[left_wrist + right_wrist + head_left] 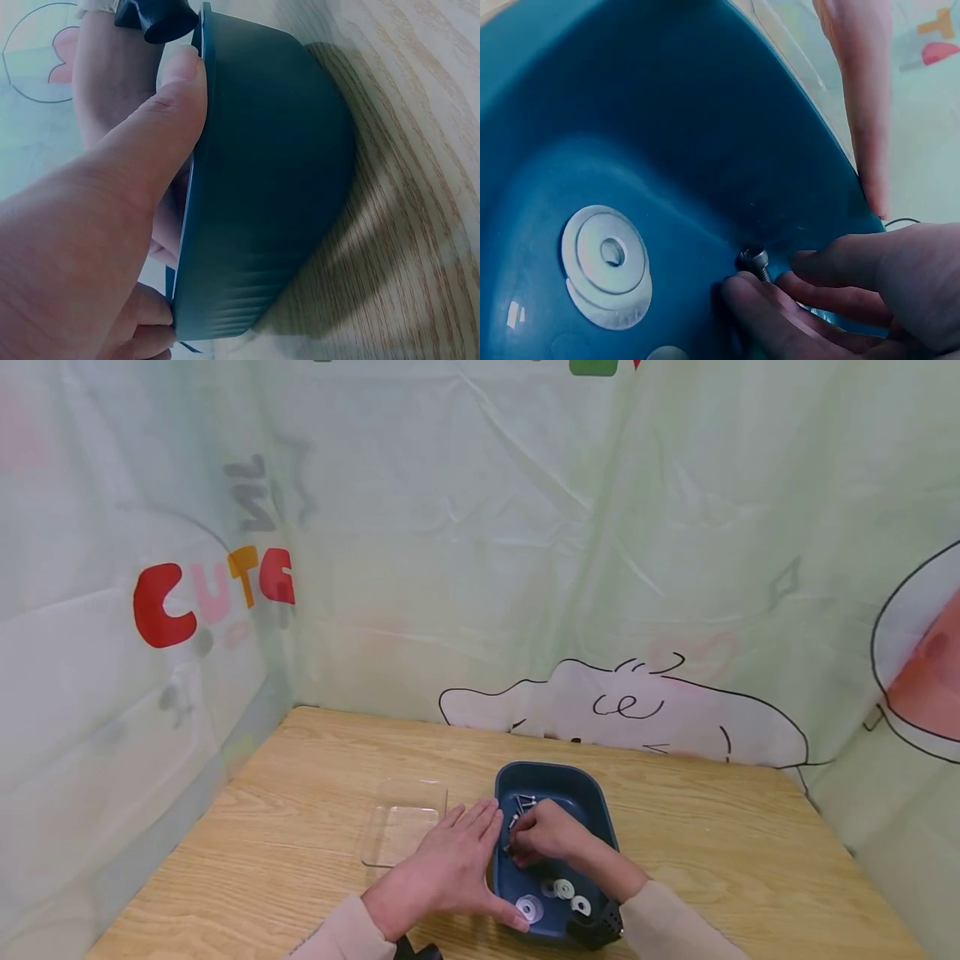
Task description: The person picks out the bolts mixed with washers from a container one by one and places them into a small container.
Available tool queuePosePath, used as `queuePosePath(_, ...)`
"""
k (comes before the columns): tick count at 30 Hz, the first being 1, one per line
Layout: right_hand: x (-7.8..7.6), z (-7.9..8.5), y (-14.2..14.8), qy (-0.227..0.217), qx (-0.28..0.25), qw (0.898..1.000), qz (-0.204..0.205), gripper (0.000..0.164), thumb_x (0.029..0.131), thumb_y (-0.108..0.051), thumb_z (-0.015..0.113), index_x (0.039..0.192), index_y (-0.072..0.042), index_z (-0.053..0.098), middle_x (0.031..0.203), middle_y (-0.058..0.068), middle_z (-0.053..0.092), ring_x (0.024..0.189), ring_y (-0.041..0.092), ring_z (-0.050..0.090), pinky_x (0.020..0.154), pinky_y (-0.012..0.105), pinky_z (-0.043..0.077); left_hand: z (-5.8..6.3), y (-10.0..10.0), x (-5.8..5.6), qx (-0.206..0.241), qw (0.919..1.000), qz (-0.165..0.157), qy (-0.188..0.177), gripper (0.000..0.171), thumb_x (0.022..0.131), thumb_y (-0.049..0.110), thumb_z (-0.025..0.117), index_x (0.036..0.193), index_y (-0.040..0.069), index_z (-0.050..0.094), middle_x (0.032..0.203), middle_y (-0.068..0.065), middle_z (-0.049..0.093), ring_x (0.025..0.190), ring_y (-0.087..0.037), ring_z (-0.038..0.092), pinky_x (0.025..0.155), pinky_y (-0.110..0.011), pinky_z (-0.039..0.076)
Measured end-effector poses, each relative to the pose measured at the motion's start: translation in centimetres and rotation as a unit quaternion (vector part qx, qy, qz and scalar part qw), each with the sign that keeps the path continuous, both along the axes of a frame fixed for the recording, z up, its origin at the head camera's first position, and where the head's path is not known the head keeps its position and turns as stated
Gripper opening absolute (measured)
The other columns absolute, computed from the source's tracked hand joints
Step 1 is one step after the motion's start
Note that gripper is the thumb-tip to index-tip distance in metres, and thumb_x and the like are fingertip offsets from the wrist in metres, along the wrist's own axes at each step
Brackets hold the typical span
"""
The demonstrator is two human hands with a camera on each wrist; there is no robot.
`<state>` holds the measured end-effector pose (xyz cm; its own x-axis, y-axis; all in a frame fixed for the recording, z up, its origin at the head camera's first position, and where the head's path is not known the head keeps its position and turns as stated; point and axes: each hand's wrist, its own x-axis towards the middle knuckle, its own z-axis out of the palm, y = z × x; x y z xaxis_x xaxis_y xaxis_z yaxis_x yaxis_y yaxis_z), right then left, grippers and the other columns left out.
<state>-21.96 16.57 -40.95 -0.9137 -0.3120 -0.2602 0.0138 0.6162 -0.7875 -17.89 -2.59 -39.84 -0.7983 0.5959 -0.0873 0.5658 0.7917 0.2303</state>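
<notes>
A deep blue plastic tray (581, 789) stands on the table. My left hand (461, 864) lies along its left side, fingers extended at the rim and thumb over the near corner; in the left wrist view the thumb (176, 97) rests on the tray's edge. Inside the tray, my right hand (551, 831) reaches down to the floor by the left wall. Its fingers pinch a socket-head bolt (755, 262), whose dark head shows between them. Several other bolts (527, 802) lie just beyond that hand. Metal washers (611, 251), some overlapping, lie toward the near end.
Left of the tray sits a clear, shallow plastic box (405, 822), partly behind my left hand. A wooden table (300, 810) carries everything, with a printed curtain (450, 568) hanging along its back and sides. A black wrist device (596, 928) overlaps the tray's near right corner.
</notes>
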Motion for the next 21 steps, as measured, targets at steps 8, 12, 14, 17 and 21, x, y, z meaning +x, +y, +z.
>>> queuePosePath(8,-0.4,-0.5,-0.8,0.003,-0.008,1.000,-0.021,0.016,0.093,-0.002,0.063,0.101,0.005,0.074,0.083,0.012,0.075,0.075,0.024,0.075,0.072,0.033,0.062,0.0,0.1,0.0,-0.003,0.9999,-0.003,0.014,0.126,0.067,0.090,0.057,0.158,0.009,0.024,0.166,-0.008,0.023,0.154,-0.020,0.019,0.126,-0.047,0.019)
queuePosePath(12,-0.8,-0.9,-0.8,-0.021,-0.035,0.999,-0.031,0.017,0.093,-0.004,0.062,0.102,0.005,0.073,0.084,0.011,0.074,0.077,0.024,0.075,0.075,0.035,0.062,0.1,0.0,0.0,-0.006,0.9998,-0.001,0.017,0.127,0.067,0.090,0.057,0.158,0.009,0.024,0.166,-0.007,0.022,0.154,-0.019,0.019,0.126,-0.046,0.019)
queuePosePath(14,-1.0,-1.0,-0.7,-0.039,-0.056,0.997,-0.037,0.019,0.094,-0.004,0.061,0.105,0.006,0.072,0.085,0.011,0.074,0.078,0.024,0.075,0.076,0.035,0.062,0.1,0.0,0.1,-0.007,0.9998,0.000,0.017,0.127,0.066,0.090,0.057,0.158,0.009,0.024,0.166,-0.007,0.022,0.154,-0.019,0.019,0.126,-0.046,0.019)
queuePosePath(17,-1.1,-1.2,-0.6,-0.066,-0.083,0.993,-0.050,0.021,0.095,-0.004,0.059,0.109,0.008,0.069,0.088,0.012,0.073,0.080,0.025,0.075,0.077,0.036,0.062,0.1,0.1,0.1,-0.008,0.9998,-0.002,0.016,0.126,0.066,0.091,0.056,0.158,0.010,0.024,0.166,-0.007,0.022,0.154,-0.019,0.019,0.126,-0.046,0.019)
queuePosePath(21,-1.2,-1.4,-0.5,-0.086,-0.108,0.988,-0.065,0.022,0.097,-0.004,0.057,0.113,0.010,0.065,0.091,0.014,0.072,0.082,0.026,0.075,0.079,0.038,0.062,0.0,0.2,0.0,-0.010,0.9998,-0.003,0.018,0.127,0.066,0.091,0.055,0.158,0.010,0.024,0.166,-0.006,0.022,0.154,-0.019,0.019,0.126,-0.046,0.019)
